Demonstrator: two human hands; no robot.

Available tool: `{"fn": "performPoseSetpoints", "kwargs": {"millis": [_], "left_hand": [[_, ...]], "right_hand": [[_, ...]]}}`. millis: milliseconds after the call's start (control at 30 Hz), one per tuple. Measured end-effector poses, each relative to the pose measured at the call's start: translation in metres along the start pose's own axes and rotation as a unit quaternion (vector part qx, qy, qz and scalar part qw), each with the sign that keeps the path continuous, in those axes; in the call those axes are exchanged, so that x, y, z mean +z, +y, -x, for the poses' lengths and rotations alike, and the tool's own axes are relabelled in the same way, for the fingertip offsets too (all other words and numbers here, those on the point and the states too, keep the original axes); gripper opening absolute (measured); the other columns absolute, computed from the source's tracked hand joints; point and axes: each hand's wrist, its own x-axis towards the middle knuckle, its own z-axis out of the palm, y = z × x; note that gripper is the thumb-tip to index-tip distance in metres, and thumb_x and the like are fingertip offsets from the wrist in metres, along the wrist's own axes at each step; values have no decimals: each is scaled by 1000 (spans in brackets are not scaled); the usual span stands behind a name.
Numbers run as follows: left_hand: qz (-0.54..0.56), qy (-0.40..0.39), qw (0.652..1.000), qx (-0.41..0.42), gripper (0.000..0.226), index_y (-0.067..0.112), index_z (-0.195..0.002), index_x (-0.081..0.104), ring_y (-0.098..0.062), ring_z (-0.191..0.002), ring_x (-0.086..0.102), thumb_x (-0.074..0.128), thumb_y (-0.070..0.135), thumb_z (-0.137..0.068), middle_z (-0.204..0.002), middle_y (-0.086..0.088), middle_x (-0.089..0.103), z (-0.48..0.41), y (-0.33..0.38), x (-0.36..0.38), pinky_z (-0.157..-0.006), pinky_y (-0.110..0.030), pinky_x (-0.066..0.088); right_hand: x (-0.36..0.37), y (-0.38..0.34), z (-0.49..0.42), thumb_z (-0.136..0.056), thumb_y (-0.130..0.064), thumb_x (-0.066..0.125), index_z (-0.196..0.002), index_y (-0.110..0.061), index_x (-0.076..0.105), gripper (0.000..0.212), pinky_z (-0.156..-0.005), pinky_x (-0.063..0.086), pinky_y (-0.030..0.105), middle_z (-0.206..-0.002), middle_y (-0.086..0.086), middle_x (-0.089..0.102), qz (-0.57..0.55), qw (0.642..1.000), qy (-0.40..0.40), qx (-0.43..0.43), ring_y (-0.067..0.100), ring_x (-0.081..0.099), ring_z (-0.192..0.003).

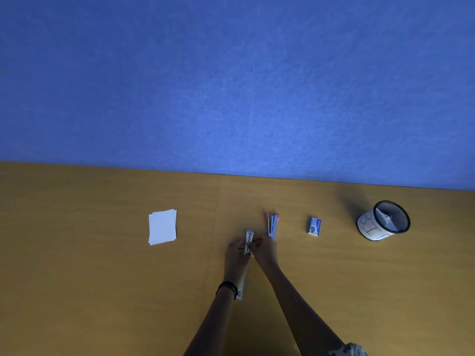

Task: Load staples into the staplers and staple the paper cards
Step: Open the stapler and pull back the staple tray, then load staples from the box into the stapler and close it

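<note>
A grey stapler (248, 241) lies opened out on the wooden table (102, 278), its channel pointing away from me and its lid stretching back under my left wrist. My left hand (236, 254) grips the stapler from the left. My right hand (264, 249) pinches it from the right, fingertips at the channel. A second stapler (272, 225) with pink trim stands open just beyond my right hand. A small blue staple box (314, 226) sits to its right. A stack of white paper cards (162, 226) lies at the left.
A black mesh cup (385, 220) wrapped in a white label with handwriting lies tipped at the far right, something pale inside. A blue wall (231, 86) rises behind the table's far edge.
</note>
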Motion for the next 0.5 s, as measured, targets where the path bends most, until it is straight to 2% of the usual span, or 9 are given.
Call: {"fn": "performPoseSetpoints", "kwargs": {"millis": [67,100,167,233,300,367,433,500], "left_hand": [[4,14,1000,-1,33,13,-117,63,-27,-106,59,59,7,-85,-113,-13,62,-1,-1,3,-91,-48,51],[3,18,1000,-2,33,14,-117,63,-26,-105,60,59,10,-85,-113,-13,62,-1,-1,5,-90,-47,52],[-6,23,1000,-6,38,12,-122,59,-23,-108,58,57,9,-85,-118,-10,60,-2,-2,6,-92,-45,52],[-8,27,1000,-9,42,9,-126,55,-19,-111,57,56,6,-85,-122,-8,57,-3,-3,7,-95,-43,51],[-4,25,1000,-6,39,8,-125,56,-22,-107,59,54,6,-86,-120,-11,58,-4,-5,7,-93,-45,52],[-4,19,1000,0,36,8,-122,58,-27,-103,61,52,6,-87,-116,-13,61,-6,-5,7,-90,-48,53],[-4,19,1000,-4,37,8,-122,58,-31,-101,62,51,5,-87,-113,-12,63,-7,-4,7,-88,-49,53],[-3,17,1000,-12,38,9,-125,57,-39,-103,60,51,5,-87,-114,-14,62,-7,-3,7,-89,-51,51]], "right_hand": [[-5,-2,0,-78,3,54,-69,0,59,11,-49,39,18,-67,16,61,13,1000,2,-21,25,57,-64],[-8,-3,0,-78,5,52,-71,1,60,12,-55,46,28,-69,19,63,7,999,9,-31,30,60,-66],[-20,-5,-2,-79,8,49,-79,1,64,17,-64,51,41,-76,21,67,-28,997,49,-45,35,64,-71],[-36,-4,-7,-83,8,48,-88,1,65,19,-68,51,42,-87,20,66,-57,988,131,-66,32,62,-77],[-55,-1,-15,-84,11,45,-102,1,63,27,-77,46,31,-109,20,59,-43,977,197,-66,27,57,-93],[-73,2,-24,-78,18,40,-119,0,55,47,-89,41,32,-128,18,46,17,978,205,-39,31,46,-115],[-87,6,-31,-73,21,39,-132,-6,44,66,-102,33,43,-145,15,29,120,978,171,0,35,28,-132],[-97,10,-34,-75,22,41,-139,-12,33,73,-112,21,53,-155,13,10,217,968,126,18,36,9,-142]]}}
